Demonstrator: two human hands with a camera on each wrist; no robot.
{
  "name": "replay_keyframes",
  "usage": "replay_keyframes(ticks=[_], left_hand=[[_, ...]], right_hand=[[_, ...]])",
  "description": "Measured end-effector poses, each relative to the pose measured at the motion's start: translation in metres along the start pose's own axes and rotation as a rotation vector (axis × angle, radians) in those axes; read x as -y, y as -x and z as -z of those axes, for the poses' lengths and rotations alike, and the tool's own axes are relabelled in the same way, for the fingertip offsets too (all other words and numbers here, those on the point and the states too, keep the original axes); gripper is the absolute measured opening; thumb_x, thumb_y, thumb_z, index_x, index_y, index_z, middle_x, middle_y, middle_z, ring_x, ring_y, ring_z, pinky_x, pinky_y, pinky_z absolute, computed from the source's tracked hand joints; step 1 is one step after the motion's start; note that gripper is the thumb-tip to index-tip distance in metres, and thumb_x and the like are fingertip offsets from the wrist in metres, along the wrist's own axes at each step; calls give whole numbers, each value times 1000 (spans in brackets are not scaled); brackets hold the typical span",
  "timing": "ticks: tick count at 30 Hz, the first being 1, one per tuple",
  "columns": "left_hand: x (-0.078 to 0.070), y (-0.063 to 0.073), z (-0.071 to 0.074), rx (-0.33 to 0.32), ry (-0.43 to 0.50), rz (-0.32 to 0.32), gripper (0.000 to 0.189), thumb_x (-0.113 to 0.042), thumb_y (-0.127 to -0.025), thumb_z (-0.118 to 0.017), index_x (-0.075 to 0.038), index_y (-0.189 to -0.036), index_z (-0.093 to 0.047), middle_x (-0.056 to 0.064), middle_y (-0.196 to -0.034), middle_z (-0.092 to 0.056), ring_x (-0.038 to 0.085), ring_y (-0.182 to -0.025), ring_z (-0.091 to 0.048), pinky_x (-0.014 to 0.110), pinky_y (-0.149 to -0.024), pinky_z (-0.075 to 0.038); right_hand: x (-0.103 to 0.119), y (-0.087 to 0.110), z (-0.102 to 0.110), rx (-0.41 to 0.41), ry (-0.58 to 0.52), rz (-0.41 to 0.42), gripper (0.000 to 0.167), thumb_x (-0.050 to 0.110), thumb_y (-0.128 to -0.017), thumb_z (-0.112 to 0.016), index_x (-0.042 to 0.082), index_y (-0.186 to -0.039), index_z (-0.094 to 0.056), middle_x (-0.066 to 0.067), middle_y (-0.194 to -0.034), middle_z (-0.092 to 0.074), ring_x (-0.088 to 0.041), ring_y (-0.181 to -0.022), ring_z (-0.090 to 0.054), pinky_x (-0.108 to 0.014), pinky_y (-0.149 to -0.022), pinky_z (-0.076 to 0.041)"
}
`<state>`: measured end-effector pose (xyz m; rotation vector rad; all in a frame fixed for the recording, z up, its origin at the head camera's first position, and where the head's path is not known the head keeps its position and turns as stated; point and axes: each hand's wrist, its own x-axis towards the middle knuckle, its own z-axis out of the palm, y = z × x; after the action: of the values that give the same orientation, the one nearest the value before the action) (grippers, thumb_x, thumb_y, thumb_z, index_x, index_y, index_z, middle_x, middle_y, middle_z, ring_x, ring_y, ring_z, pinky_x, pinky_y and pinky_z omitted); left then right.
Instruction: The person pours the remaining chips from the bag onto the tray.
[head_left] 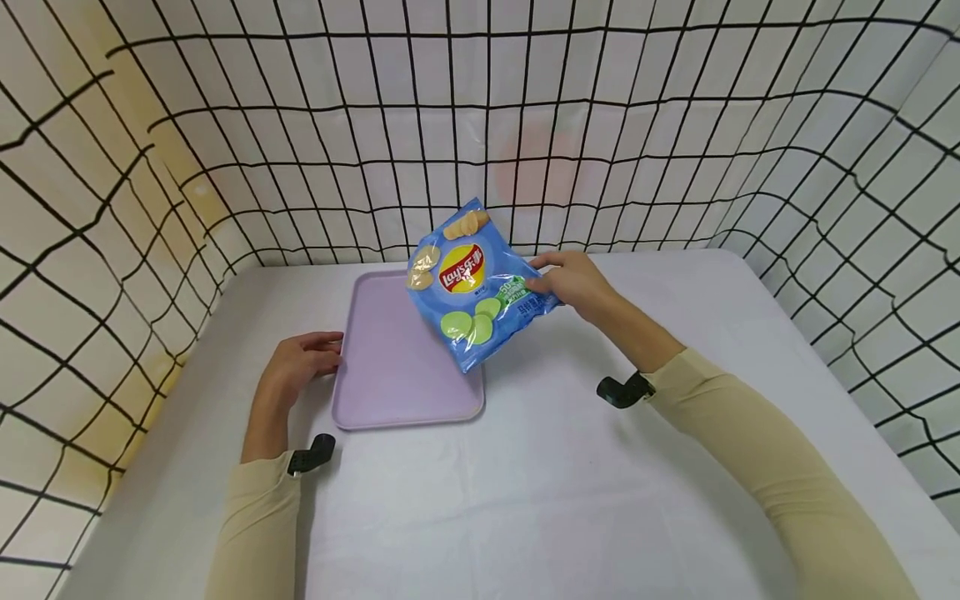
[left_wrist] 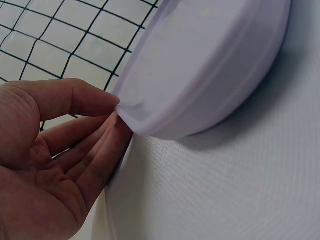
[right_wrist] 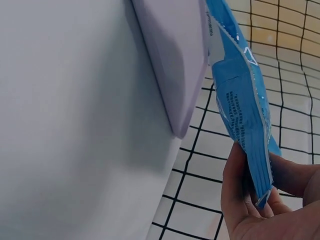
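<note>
A blue Lay's potato chip bag (head_left: 480, 292) hangs tilted above the right part of a lilac tray (head_left: 397, 367). My right hand (head_left: 573, 283) pinches the bag by its lower right end. In the right wrist view the bag (right_wrist: 242, 95) shows edge-on, its sealed end between the thumb and fingers of the right hand (right_wrist: 265, 200). At the tray's left side is my left hand (head_left: 300, 362). From the left wrist, that hand (left_wrist: 60, 145) grips the rim of the tray (left_wrist: 170, 80), thumb on one side and fingers on the other.
A white cloth-covered table (head_left: 555, 483) lies under the tray. Black wire mesh (head_left: 487, 108) rises along the back and both sides, with white sheeting behind it. A black wrist camera (head_left: 626, 390) sits on the right sleeve, another wrist camera (head_left: 313, 454) on the left.
</note>
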<state>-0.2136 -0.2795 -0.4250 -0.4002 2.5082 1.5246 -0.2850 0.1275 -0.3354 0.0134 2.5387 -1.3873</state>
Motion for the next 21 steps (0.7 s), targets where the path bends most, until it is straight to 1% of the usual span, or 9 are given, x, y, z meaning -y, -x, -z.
replay_keyframes(ticks=[4,8,15,21], left_hand=[[0,0,0,-2,11,-11,50,-13,-95,-67,-7,-143,-58,15,-126,-64,5,-87,-70,16,-80,-50],[0,1,0,-2,20,-7,50,-12,-94,-68,-7,-143,-58,16,-128,-64,4,-87,-70,15,-80,-51],[1,1,0,-6,28,-9,51,-11,-94,-68,-7,-143,-57,16,-126,-65,2,-85,-69,14,-78,-51],[1,1,-1,-6,35,-24,50,-9,-93,-67,-5,-142,-58,15,-123,-66,2,-84,-69,14,-77,-51]], right_hand=[[8,-4,-4,3,-8,23,41,21,-97,-66,10,-136,-63,-12,-104,-68,-20,-81,-65,-30,-78,-52],[15,-6,-8,12,-43,39,40,20,-97,-66,10,-135,-64,-13,-108,-67,-19,-82,-66,-29,-78,-54],[28,-6,-13,18,-123,20,38,19,-96,-68,13,-133,-67,-12,-111,-67,-18,-81,-67,-27,-75,-55],[33,-7,-16,23,-105,45,37,18,-96,-69,10,-132,-68,-12,-111,-68,-18,-82,-67,-27,-75,-56]])
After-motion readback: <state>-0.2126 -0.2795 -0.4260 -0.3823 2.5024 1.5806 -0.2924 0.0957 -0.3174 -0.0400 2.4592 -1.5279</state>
